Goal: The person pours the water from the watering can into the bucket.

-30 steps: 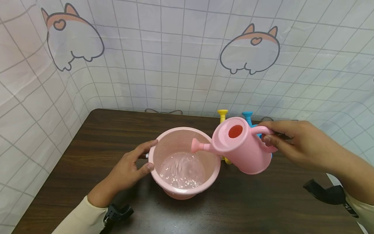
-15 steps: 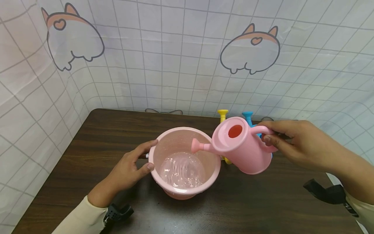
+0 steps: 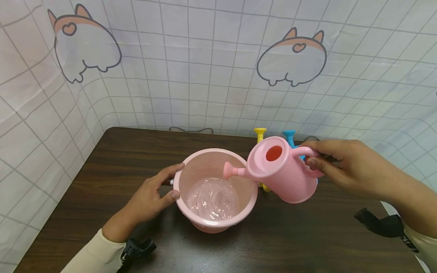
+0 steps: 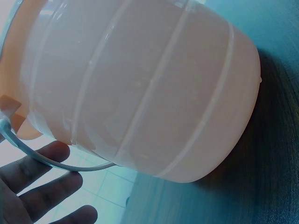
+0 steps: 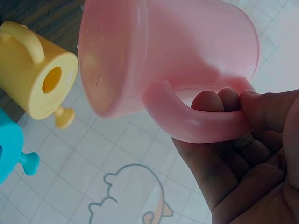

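Note:
Tilted to the left, a pink watering can (image 3: 290, 178) hangs with its spout over the right side of a pink bucket (image 3: 209, 228). My right hand (image 3: 348, 167) grips the can's handle (image 5: 201, 122), fingers curled round it and thumb pressing. Clear water (image 3: 213, 199) ripples at the bottom of the bucket, with a thin stream below the spout head. My left hand (image 3: 150, 195) holds the bucket's left rim, thumb and index finger at the edge. In the left wrist view, its other fingers (image 4: 51, 196) spread beside the bucket, near the thin bail handle (image 4: 70, 167).
Behind the pink can stand a yellow watering can (image 5: 42, 79) and a blue watering can (image 5: 9, 144), mostly hidden in the head view. Dark wood covers the table (image 3: 136, 148). A white gridded curtain (image 3: 191, 76) with drawn animals hangs behind it.
Ripples on the water in the bucket have shifted pattern. Both hands, the bucket and the pink watering can stay almost where they were.

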The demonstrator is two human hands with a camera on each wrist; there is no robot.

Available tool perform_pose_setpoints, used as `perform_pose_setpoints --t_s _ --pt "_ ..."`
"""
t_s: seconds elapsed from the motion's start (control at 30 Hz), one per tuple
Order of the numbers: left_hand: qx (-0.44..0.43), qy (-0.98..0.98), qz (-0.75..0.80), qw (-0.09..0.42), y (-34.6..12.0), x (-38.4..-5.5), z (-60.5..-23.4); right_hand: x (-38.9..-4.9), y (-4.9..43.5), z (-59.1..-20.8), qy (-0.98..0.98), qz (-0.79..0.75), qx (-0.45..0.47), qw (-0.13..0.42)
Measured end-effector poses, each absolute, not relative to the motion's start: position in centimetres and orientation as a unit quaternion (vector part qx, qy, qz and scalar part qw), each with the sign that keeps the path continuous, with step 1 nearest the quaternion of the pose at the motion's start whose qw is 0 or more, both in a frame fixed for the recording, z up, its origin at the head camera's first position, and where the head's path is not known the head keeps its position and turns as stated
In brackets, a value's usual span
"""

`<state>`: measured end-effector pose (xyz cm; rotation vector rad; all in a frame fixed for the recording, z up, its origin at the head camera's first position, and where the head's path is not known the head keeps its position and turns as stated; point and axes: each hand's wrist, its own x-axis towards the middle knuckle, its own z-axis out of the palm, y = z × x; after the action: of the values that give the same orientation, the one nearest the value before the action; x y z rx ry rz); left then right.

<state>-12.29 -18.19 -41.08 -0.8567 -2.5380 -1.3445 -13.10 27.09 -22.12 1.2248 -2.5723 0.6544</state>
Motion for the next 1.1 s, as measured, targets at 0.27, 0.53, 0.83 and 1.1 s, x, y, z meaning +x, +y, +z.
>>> perform_pose_setpoints --t_s 0.27,0.53,0.83,1.1 --pt "-0.284 -0.844 -0.448 0.073 -18.23 -12.33 -41.16 -13.22 27.06 -22.07 -0.873 0.215 0.422 0.114" --pt "-0.285 -0.844 -0.448 0.075 -18.25 -12.3 -41.12 -13.28 27.05 -21.98 -0.872 0.213 0.425 0.112" --pt "-0.286 -0.844 -0.448 0.076 -18.24 -12.33 -41.14 -13.33 27.03 -21.88 -0.872 0.209 0.428 0.114" --pt "-0.287 -0.843 -0.448 0.079 -18.22 -12.37 -41.13 -13.36 27.02 -21.81 -0.872 0.205 0.43 0.116"
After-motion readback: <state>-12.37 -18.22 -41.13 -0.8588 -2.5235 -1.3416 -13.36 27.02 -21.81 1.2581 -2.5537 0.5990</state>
